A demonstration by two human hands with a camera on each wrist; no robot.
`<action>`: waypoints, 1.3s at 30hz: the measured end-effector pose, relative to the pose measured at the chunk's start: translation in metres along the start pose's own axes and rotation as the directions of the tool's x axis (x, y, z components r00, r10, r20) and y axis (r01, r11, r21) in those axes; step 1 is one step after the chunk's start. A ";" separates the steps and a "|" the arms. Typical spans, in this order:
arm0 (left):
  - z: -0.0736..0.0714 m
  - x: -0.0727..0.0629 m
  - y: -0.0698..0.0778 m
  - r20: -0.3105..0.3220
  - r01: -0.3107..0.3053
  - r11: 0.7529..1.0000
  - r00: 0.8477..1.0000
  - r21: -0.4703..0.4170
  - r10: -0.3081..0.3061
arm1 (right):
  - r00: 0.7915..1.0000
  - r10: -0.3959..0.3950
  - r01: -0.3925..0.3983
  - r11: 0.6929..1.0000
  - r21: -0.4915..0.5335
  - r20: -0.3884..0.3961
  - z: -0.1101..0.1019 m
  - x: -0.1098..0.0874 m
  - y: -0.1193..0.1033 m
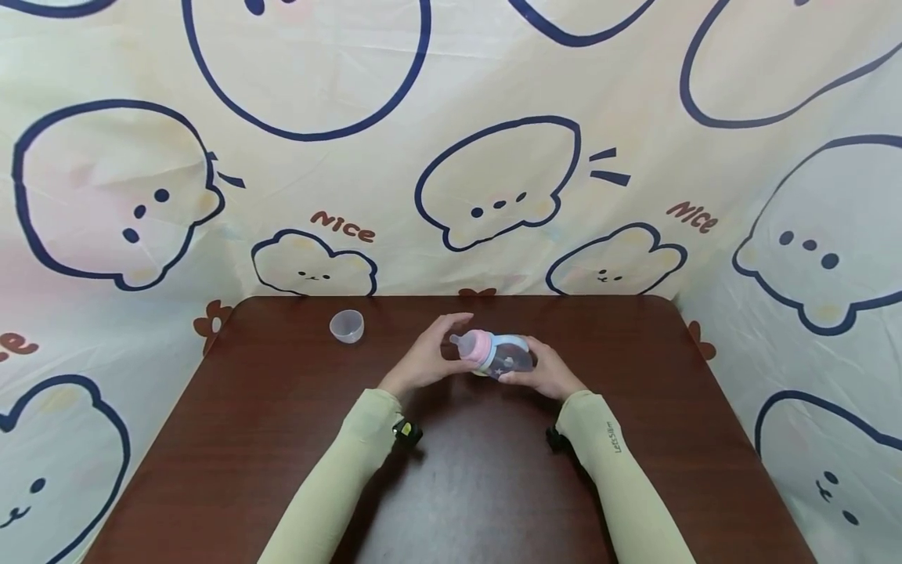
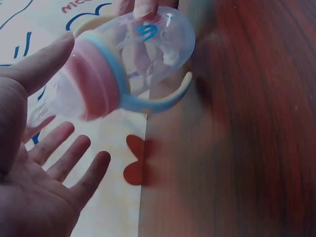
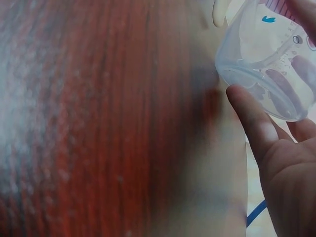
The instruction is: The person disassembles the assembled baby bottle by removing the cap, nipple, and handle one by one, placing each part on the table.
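A baby bottle (image 1: 509,356) with a clear body, a pink collar (image 2: 91,79), a clear teat and blue-and-cream handles is held tilted above the table, teat toward the left. My right hand (image 1: 550,374) grips the clear body near its base; in the right wrist view the fingers of that hand (image 3: 291,163) lie around the base and side. My left hand (image 1: 430,358) is at the teat end, fingers spread and fairly straight. In the left wrist view its thumb (image 2: 47,64) lies close to the pink collar; whether it touches I cannot tell.
A small clear cup-shaped piece (image 1: 348,326) stands at the table's back left. The dark brown wooden table (image 1: 472,486) meets a cream curtain (image 1: 395,196) with cartoon prints behind and on both sides.
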State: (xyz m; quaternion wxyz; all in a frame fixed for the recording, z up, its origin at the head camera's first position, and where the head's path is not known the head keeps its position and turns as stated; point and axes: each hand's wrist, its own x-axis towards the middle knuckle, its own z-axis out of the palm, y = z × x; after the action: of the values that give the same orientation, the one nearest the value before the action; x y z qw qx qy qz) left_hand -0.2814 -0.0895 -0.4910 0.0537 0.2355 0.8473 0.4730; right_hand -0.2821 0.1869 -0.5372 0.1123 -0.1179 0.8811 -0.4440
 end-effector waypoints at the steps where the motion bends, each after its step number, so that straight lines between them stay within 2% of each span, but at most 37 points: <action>1: 0.002 0.001 0.001 0.000 -0.005 1.000 1.000 0.000 0.005 | 1.000 0.000 0.000 1.000 0.002 0.004 0.000 0.000 0.000; 10: 0.014 0.007 0.003 -0.040 -0.025 1.000 0.999 -0.017 0.024 | 1.000 -0.001 0.001 1.000 0.024 0.010 -0.001 -0.001 -0.002; 18: 0.017 0.005 -0.002 -0.045 0.036 0.996 0.998 -0.079 -0.040 | 1.000 0.008 -0.008 1.000 0.012 0.021 -0.001 0.000 0.000; 29: 0.018 0.008 -0.001 -0.088 0.002 0.999 0.996 -0.034 -0.005 | 1.000 -0.025 0.025 0.999 0.022 -0.007 -0.001 0.000 0.002; 39: 0.024 0.004 0.003 -0.153 0.021 0.998 0.988 -0.061 -0.031 | 0.999 -0.045 0.045 0.999 0.028 -0.020 0.001 -0.001 0.004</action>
State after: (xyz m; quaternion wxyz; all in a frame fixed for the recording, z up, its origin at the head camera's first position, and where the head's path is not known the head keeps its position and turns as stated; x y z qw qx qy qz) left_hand -0.2762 -0.0673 -0.5013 0.0011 0.1854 0.8377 0.5138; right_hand -0.2812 0.1891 -0.5408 0.0953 -0.1318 0.8729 -0.4600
